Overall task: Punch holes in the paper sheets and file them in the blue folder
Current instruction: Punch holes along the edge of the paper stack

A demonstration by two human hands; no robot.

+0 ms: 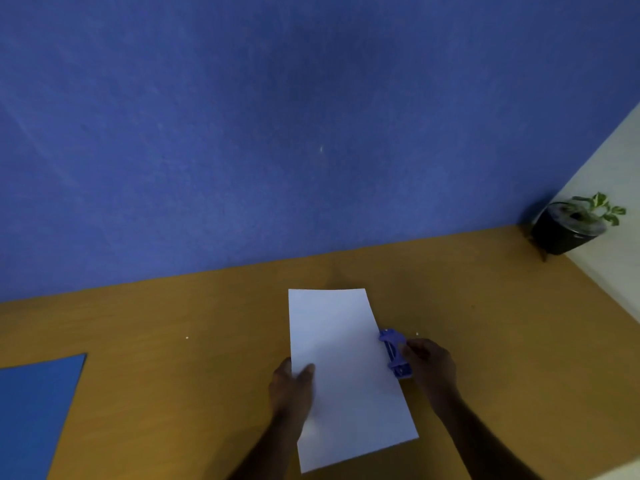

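- A plain white paper sheet (pixel 343 368) lies lengthwise near the surface's (pixel 173 375) front edge.
- Left hand (pixel 292 386) pinches its left edge, thumb on top.
- Right hand (pixel 431 367) grips the blue hole punch (pixel 394 353) at the sheet's right edge.
- Blue folder (pixel 34 410) lies at the front-left corner.

Partly out of sight

My blue folder (pixel 38 410) runs off the left edge; the paper sheets (pixel 343 372) hide part of the hole punch (pixel 394 353).
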